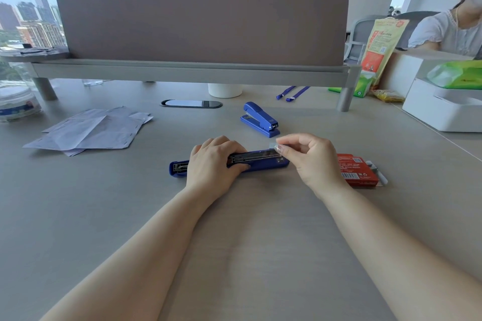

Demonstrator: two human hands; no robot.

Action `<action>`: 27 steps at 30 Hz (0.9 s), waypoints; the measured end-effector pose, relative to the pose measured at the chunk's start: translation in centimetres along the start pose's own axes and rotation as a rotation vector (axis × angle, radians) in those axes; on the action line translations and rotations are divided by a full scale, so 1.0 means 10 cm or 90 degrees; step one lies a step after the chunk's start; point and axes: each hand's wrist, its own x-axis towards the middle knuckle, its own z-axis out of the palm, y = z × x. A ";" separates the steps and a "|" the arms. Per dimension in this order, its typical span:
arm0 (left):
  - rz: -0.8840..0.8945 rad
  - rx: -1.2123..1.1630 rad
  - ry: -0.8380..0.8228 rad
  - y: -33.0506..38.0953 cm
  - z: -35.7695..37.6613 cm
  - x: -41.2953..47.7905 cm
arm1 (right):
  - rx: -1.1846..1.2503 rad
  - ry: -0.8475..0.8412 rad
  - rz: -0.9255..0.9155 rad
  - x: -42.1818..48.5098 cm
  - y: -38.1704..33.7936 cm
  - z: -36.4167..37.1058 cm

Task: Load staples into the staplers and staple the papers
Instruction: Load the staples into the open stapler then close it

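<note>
Head view of a loading step. The opened stapler (263,162) lies flat and lengthwise on the desk (234,229), its blue plastic arm folded out to the left and its bright metal magazine channel (257,156) exposed along the top. The left hand (214,161) grips the middle of the opened stapler, fingers curled over the far side and thumb against the near side; the right hand (310,157) hovers just above the right end of the opened stapler, thumb and forefinger pinching a staple strip (277,145), a small, pale, silvery piece too blurred to show detail; whether the strip touches the channel cannot be told.

Just right of the opened stapler, partly behind the right wrist, lies a red cardboard staple box (356,171), flat and rectangular, with a pale inner tray (378,174) protruding from its right end. Beyond the opened stapler stands a second stapler (259,118), blue, glossy, wedge-shaped and closed. Well to the left and beyond lies a loose, overlapping pile of papers (88,130), white and thin, with creased corners. Farther beyond stand a white cylindrical cup (224,90) and a matte, felt-like divider panel (200,26) with rounded corners; the desk surface is smooth and pale grey-beige.
</note>
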 end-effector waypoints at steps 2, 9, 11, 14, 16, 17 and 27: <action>0.003 -0.001 0.000 0.00 0.00 0.00 | -0.045 -0.011 -0.021 0.01 0.02 -0.01; 0.006 -0.008 -0.005 -0.01 -0.02 0.00 | -0.208 -0.062 -0.106 0.00 0.08 0.00; 0.006 -0.009 -0.005 -0.02 -0.02 0.00 | -0.214 -0.075 -0.100 0.00 0.08 -0.01; 0.005 -0.009 -0.003 -0.02 -0.02 0.00 | -0.221 -0.078 -0.104 0.00 0.08 0.00; 0.007 -0.008 -0.004 -0.02 -0.01 0.00 | -0.224 -0.076 -0.112 0.01 0.09 0.00; 0.007 -0.009 -0.005 -0.02 -0.01 0.00 | -0.222 -0.077 -0.114 0.02 0.09 0.00; 0.006 -0.019 -0.012 -0.03 -0.02 0.00 | -0.151 -0.088 -0.087 0.03 0.11 0.01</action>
